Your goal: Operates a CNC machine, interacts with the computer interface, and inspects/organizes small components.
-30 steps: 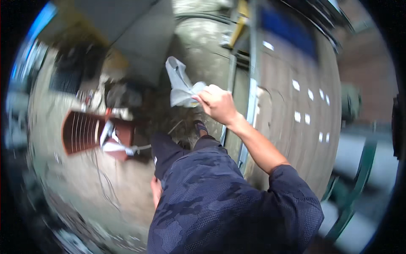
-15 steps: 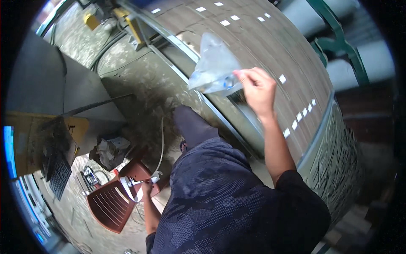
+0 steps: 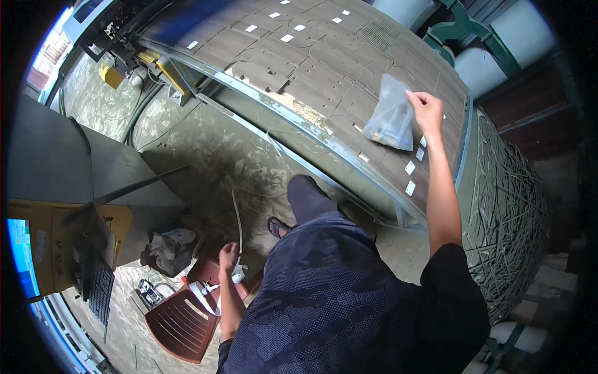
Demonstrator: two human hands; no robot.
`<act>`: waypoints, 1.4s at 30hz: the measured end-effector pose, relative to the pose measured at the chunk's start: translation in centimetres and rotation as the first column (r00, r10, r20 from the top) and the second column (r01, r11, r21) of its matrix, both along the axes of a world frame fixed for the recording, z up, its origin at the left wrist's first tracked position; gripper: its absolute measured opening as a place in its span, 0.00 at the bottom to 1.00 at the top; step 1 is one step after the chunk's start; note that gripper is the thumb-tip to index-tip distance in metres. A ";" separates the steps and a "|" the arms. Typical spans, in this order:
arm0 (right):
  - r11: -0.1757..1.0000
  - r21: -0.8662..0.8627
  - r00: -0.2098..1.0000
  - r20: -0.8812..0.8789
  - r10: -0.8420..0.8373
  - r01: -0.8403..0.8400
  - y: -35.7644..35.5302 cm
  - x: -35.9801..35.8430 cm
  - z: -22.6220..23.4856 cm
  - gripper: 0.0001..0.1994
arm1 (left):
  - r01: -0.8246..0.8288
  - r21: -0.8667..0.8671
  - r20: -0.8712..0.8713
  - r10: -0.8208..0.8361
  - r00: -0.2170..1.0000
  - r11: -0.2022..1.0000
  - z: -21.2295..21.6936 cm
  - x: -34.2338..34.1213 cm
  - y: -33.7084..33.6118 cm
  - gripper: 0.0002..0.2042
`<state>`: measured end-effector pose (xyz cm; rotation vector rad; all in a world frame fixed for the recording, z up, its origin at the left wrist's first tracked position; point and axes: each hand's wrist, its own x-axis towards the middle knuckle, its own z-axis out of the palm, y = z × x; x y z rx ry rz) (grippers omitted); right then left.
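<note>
My right hand (image 3: 428,114), arm stretched out, pinches the upper edge of a clear plastic bag (image 3: 391,112) between thumb and fingers. The bag hangs over the brown table top, with small bluish and tan items at its bottom that I cannot make out. My left hand (image 3: 229,256) is curled closed at lower left, and nothing shows in it. Below it, a white looped strap-like thing (image 3: 203,298) lies on a reddish-brown plastic chair (image 3: 184,324), apart from the fingers.
The large brown table top (image 3: 324,75) bears several small white labels (image 3: 287,38) and has a metal frame edge. A grey and yellow console (image 3: 37,246) with a keyboard (image 3: 99,288) stands at left. A box of crumpled material (image 3: 169,249) sits near the chair.
My right hand has moved right with the bag, which now hangs down instead of flaring out to the left. My left hand has lifted off the white strap-like thing.
</note>
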<state>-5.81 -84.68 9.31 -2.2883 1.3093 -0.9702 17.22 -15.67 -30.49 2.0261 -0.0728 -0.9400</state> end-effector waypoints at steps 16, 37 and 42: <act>0.858 0.461 0.961 -0.039 0.273 -0.225 1.0 -3.5 -14.7 0.13 | 0.535 0.048 0.339 -0.517 0.786 0.844 28.0 -7.8 -50.9 0.25; 0.845 0.519 0.974 0.227 0.010 -0.129 -4.9 -8.6 -9.5 0.16 | 0.580 0.184 0.556 -0.571 0.605 0.793 31.0 -9.2 -64.8 0.15; 0.673 0.409 0.767 0.120 0.630 -0.616 -8.1 -2.3 -8.0 0.13 | 0.561 0.173 0.568 -0.547 0.615 0.810 30.8 -9.5 -64.2 0.18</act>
